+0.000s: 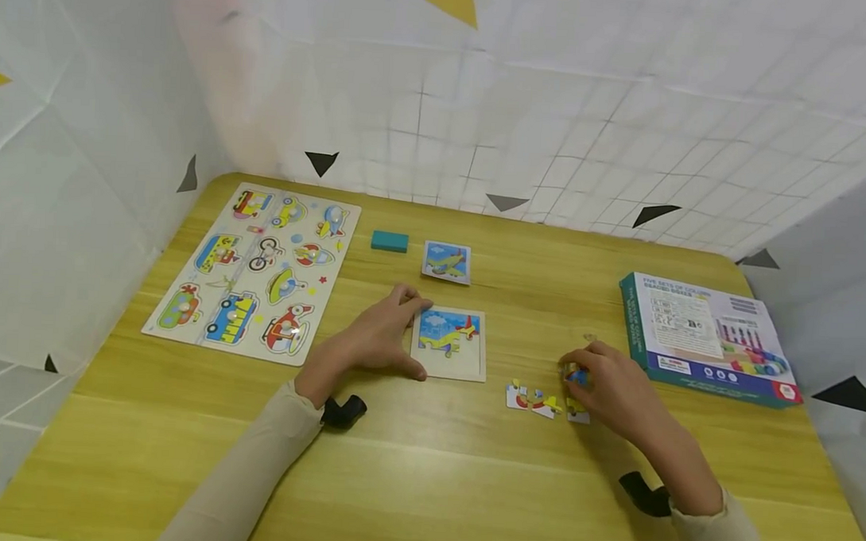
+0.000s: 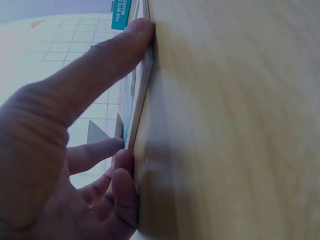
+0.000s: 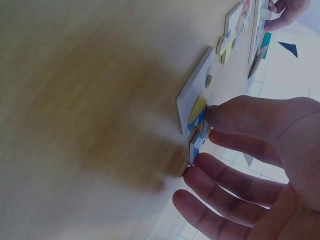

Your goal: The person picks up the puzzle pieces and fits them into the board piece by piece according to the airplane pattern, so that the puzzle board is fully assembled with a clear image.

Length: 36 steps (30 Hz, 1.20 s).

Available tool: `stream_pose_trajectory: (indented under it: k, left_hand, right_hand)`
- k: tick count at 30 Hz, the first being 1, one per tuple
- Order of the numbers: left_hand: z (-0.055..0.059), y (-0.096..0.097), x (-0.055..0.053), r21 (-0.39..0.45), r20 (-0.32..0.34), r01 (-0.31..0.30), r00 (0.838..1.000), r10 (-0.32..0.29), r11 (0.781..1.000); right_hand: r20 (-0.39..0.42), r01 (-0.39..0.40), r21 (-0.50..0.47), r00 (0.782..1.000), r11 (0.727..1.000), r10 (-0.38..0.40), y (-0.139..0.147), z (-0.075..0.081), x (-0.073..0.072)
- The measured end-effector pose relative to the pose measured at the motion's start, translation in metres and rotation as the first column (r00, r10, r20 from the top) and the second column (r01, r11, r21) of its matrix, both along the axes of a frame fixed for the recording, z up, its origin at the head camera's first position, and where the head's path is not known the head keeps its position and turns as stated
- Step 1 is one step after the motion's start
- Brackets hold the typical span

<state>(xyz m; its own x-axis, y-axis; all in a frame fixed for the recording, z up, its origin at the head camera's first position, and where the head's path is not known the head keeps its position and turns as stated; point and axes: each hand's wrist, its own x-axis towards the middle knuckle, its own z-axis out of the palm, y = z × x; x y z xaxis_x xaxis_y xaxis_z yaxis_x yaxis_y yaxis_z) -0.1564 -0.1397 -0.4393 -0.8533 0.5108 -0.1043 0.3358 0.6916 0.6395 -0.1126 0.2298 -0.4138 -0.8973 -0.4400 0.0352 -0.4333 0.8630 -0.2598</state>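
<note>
A small square puzzle tray [image 1: 449, 368] with a partly built airplane picture lies mid-table. My left hand [image 1: 402, 337] grips its left edge, the thumb at the near corner and the fingers at the far one. In the left wrist view the thumb [image 2: 110, 55] and curled fingers [image 2: 122, 180] press on the tray edge [image 2: 139, 107]. To the right, my right hand [image 1: 580, 373] pinches a blue puzzle piece [image 1: 576, 377] just above the table. The right wrist view shows that piece [image 3: 195, 137] between thumb and fingertips [image 3: 220, 117]. Three loose pieces [image 1: 545, 403] lie beside it.
A large vehicle peg puzzle board [image 1: 250, 272] lies at the far left. A teal block [image 1: 389, 240] and an airplane picture card [image 1: 447, 261] sit behind the tray. A teal-edged box [image 1: 710, 336] lies at the right. White gridded walls enclose the wooden table [image 1: 426, 477].
</note>
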Motion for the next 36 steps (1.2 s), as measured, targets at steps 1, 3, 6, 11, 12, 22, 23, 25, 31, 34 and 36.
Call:
stream_pose_trajectory:
  k: [1,3,6,11,12,22,23,25,31,34,36]
  left_hand:
    - [-0.0001,0.0000,0.0000,0.001,0.001,0.000,1.000,0.000,1.000]
    - [-0.0003,-0.0001,-0.0001,0.001,0.003,0.000,1.000,0.000,1.000]
    - [-0.0005,-0.0003,0.0000,0.003,0.000,-0.002,1.000,0.002,1.000]
    - [0.0000,-0.0003,0.0004,0.006,-0.007,-0.001,1.000,0.001,1.000]
    - [-0.0003,-0.0002,0.0004,0.005,-0.008,-0.001,1.000,0.001,1.000]
    - [-0.0013,0.0000,0.0000,-0.007,-0.013,0.007,1.000,-0.007,1.000]
    - [-0.0012,0.0001,0.0001,-0.008,-0.014,0.007,1.000,-0.008,1.000]
    - [-0.0010,0.0000,0.0003,-0.009,-0.012,0.007,1.000,-0.008,1.000]
    - [-0.0015,-0.0004,0.0004,-0.013,-0.011,0.004,1.000,-0.004,1.000]
    - [-0.0011,-0.0002,0.0004,-0.013,-0.010,0.004,1.000,-0.004,1.000]
    - [-0.0007,0.0001,0.0004,-0.013,-0.009,0.004,1.000,-0.004,1.000]
  right_hand:
    - [0.003,0.001,-0.001,1.000,1.000,-0.001,-0.0001,0.0001,-0.0005]
    - [0.009,0.001,-0.003,1.000,1.000,-0.001,-0.0001,0.0001,-0.0018]
    - [0.010,-0.005,-0.007,1.000,1.000,0.005,0.0001,-0.0003,-0.0045]
    - [0.008,-0.013,-0.017,1.000,1.000,0.013,0.0010,-0.0018,-0.0070]
    - [0.008,-0.015,-0.019,1.000,1.000,0.015,0.0009,-0.0021,-0.0070]
    - [-0.006,-0.024,-0.008,1.000,1.000,0.024,-0.0002,-0.0013,-0.0047]
    - [-0.014,-0.027,-0.009,1.000,1.000,0.026,-0.0004,-0.0011,-0.0043]
    - [-0.035,-0.035,-0.015,0.999,0.999,0.034,-0.0011,-0.0005,-0.0035]
    - [-0.072,-0.055,-0.026,0.996,0.998,0.053,-0.0039,0.0013,-0.0036]
    - [-0.069,-0.053,-0.027,0.996,0.998,0.051,-0.0055,0.0028,-0.0039]
    - [-0.065,-0.051,-0.029,0.997,0.998,0.049,-0.0066,0.0041,-0.0039]
